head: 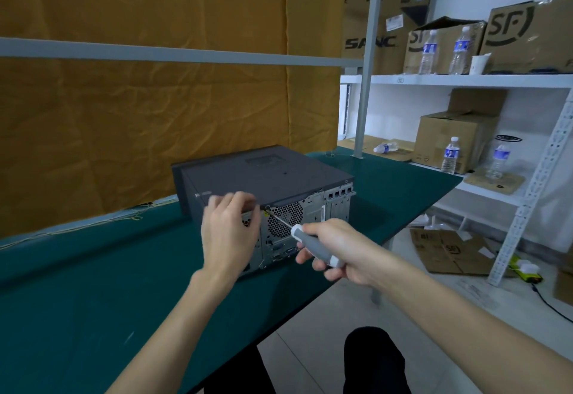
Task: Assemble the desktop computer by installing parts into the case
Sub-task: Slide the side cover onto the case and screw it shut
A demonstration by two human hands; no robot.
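A dark grey desktop computer case (263, 173) lies on its side on the green table (93, 285), its perforated rear panel facing me. My right hand (335, 248) grips the grey-and-white handle of a screwdriver (313, 246). The screwdriver's thin shaft runs up and left, with its tip at a screw (267, 207) on the rear panel's upper edge. My left hand (229, 232) hovers in front of the rear panel's left part, fingers loosely curled near the top edge; it hides that part of the panel.
A yellow-brown cloth (155, 99) hangs behind the table. White shelving (465, 79) at the right carries cardboard boxes and water bottles. Flattened cardboard (449, 251) lies on the floor beside the table's right edge. My dark-clothed knee (375, 359) shows below.
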